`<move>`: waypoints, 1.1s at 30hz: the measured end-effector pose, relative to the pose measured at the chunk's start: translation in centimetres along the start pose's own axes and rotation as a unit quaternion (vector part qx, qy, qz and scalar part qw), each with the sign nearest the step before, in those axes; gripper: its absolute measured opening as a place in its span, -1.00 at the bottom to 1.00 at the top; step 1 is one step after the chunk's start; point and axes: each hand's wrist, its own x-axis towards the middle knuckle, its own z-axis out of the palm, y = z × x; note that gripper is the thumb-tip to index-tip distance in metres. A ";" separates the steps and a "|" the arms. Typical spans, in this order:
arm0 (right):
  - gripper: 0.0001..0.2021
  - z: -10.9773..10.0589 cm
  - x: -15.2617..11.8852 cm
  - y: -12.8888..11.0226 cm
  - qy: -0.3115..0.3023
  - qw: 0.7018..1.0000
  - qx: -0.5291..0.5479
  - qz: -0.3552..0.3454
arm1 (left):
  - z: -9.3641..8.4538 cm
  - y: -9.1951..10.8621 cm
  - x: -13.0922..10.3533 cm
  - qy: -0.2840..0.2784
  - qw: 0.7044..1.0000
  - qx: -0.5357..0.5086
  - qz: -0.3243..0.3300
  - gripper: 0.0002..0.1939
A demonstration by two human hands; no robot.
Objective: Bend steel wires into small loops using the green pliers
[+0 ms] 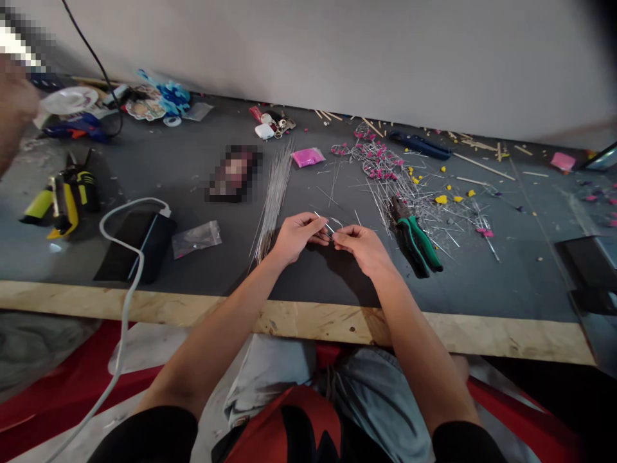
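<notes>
Left hand [299,236] and right hand [360,245] pinch a thin, silvery, bent wire [330,226], left of green-handled pliers [415,239].

At three o'clock, pliers [428,247] show green and black; at twelve, packet [308,157] is pink; at eight, cable [126,308] is white; tabletop [506,283], dark grey.

So the wearer's got short black sleeves [149,437] at lower left and lower right, plus a red-orange top [311,418] with jagged black shapes, bottom center. Pale blue-gray jeans [380,392] below the table edge, kinda faded looking.
</notes>
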 end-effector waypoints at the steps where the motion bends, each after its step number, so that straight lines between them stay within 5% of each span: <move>1: -0.78 0.0 0.0 0.0 0.000 1.000 0.002 0.001 | 0.0 0.0 0.0 0.001 1.000 0.002 -0.001 -0.76; 33: -0.77 0.4 -0.2 -0.1 -0.037 0.997 0.063 -0.020 | 0.0 -0.2 0.0 -0.007 0.998 -0.056 0.017 -0.77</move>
